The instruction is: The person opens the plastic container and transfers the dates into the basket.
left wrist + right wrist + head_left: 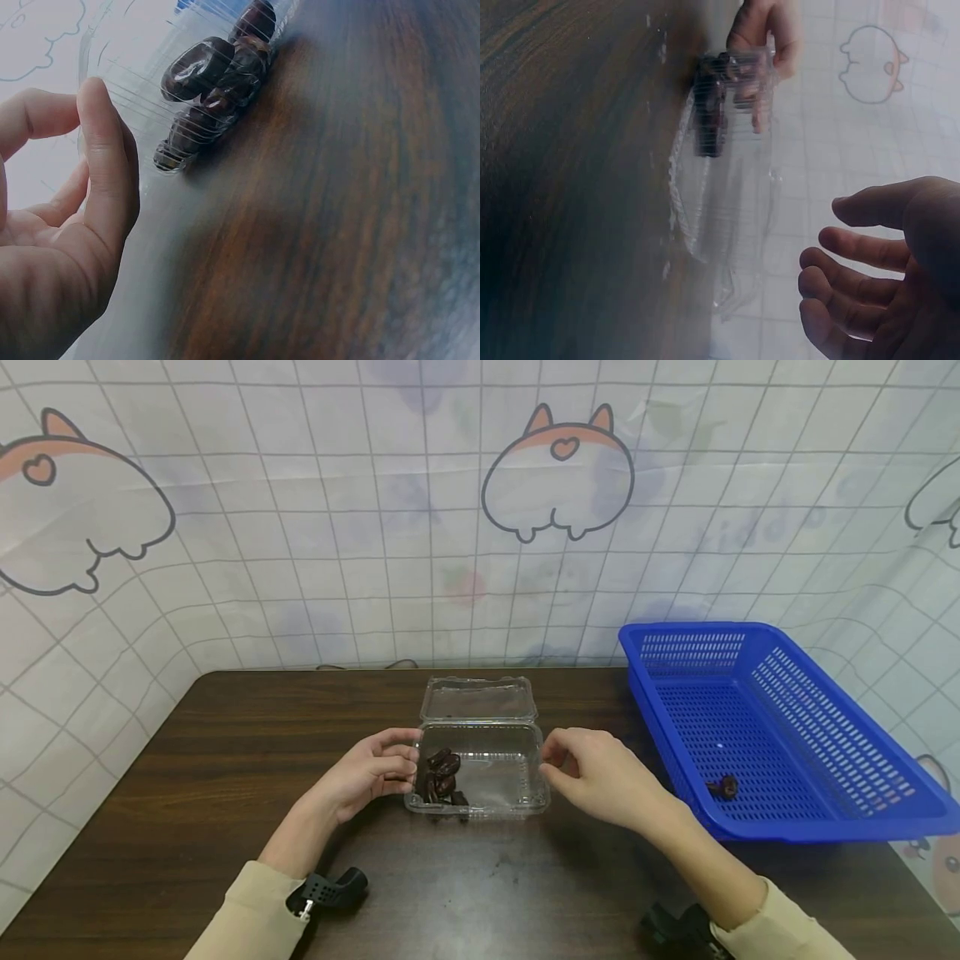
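Observation:
A clear plastic clamshell box (487, 777) stands on the table with its lid (480, 700) folded back. Several dark brown dates (444, 768) are heaped at its left end, also seen through the ribbed wall as dates (225, 75) in the left wrist view. My left hand (375, 768) holds the box's left edge, fingers bent at the rim. My right hand (600, 772) hovers by the box's right end, fingers loosely bent and holding nothing; in the right wrist view a gap separates the right hand (870, 277) from the box.
A blue perforated plastic basket (780, 735) stands on the right, past my right forearm. Inside it, near the front left, lie dates (724, 787). The dark wooden table (210, 777) ends at a white grid-patterned cloth wall (360, 568).

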`<move>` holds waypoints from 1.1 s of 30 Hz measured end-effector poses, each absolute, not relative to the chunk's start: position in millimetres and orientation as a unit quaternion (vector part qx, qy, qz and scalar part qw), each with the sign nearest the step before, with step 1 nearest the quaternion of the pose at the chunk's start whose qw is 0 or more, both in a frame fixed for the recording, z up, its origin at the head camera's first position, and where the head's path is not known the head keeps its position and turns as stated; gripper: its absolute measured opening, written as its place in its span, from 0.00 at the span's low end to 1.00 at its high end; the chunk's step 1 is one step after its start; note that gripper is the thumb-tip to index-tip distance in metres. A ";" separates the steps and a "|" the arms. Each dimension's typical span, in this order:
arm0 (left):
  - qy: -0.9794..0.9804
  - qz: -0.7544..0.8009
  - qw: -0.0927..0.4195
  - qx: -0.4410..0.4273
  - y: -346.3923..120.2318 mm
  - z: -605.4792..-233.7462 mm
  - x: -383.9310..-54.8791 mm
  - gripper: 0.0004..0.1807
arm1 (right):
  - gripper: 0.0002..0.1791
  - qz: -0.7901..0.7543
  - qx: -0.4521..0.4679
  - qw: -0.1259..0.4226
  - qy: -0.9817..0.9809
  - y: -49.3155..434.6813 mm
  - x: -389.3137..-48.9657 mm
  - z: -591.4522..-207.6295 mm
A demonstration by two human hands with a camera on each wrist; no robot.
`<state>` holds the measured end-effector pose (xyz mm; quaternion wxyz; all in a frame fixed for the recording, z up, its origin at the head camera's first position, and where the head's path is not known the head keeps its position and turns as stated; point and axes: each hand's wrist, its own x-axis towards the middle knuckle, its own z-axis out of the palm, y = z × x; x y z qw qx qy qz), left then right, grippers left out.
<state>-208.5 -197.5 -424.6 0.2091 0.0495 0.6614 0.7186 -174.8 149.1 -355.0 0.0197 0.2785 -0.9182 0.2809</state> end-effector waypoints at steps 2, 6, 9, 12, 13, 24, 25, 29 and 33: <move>0.662 0.718 0.209 0.051 -197.6 -424.9 -208.5 0.32 | 0.03 0.285 0.279 0.012 -0.917 147.1 -175.0 -356.4; 0.663 0.717 0.208 0.054 -197.5 -425.0 -208.3 0.32 | 0.02 0.294 0.286 -0.004 -0.912 143.5 -175.3 -359.1; 0.662 0.718 0.209 0.055 -197.4 -424.7 -208.2 0.32 | 0.02 0.296 0.291 -0.010 -0.910 141.0 -175.7 -360.9; 0.660 0.719 0.209 0.053 -197.5 -424.7 -208.2 0.32 | 0.02 0.299 0.293 -0.011 -0.908 139.2 -176.7 -362.3; 0.661 0.719 0.210 0.055 -197.7 -424.7 -208.2 0.32 | 0.03 0.300 0.293 -0.011 -0.908 138.9 -177.3 -362.9; 0.658 0.721 0.210 0.052 -197.4 -424.4 -208.2 0.33 | 0.02 0.307 0.297 -0.025 -0.904 134.2 -181.8 -369.3; 0.659 0.720 0.210 0.053 -197.3 -424.5 -208.3 0.33 | 0.02 0.307 0.298 -0.024 -0.903 133.2 -182.0 -369.5; 0.661 0.719 0.210 0.053 -197.3 -424.8 -208.3 0.33 | 0.03 0.309 0.307 -0.023 -0.900 129.5 -182.4 -370.3; 0.661 0.718 0.210 0.052 -197.5 -425.3 -208.1 0.33 | 0.03 0.311 0.316 -0.022 -0.896 125.4 -182.8 -370.8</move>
